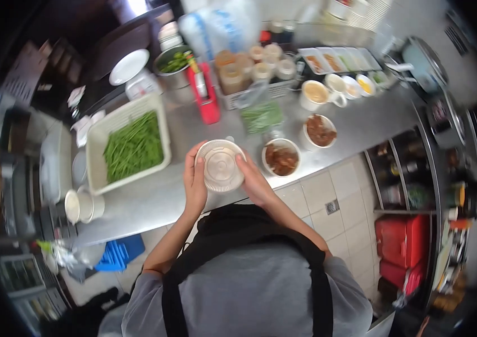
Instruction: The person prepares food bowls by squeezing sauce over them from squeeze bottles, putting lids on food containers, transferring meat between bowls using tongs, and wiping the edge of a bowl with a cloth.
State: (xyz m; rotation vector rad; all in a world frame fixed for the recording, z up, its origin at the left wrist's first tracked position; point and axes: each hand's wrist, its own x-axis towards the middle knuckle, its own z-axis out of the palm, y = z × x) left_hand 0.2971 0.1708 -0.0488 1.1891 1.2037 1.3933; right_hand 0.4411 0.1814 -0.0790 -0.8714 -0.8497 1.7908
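A round translucent plastic lid [220, 167] lies between my two hands above the front edge of the steel counter. My left hand [194, 178] wraps its left side, and my right hand [252, 178] grips its right side, with the thumbs over the rim. Whether a bowl sits beneath the lid, I cannot tell. Just right of my right hand stands a white bowl of brown, meat-like food [281, 158], with a second similar bowl [320, 132] behind it. Behind the hands lies a clear bag of green vegetables [262, 117].
A white basket of green beans [135, 147] stands left on the counter [182, 135]. Near it are a red-handled tool [207, 95], a scale [140, 85] and stacked cups [84, 205]. Sauce bottles [233, 76], cups [315, 94] and a topping tray [339, 59] line the back.
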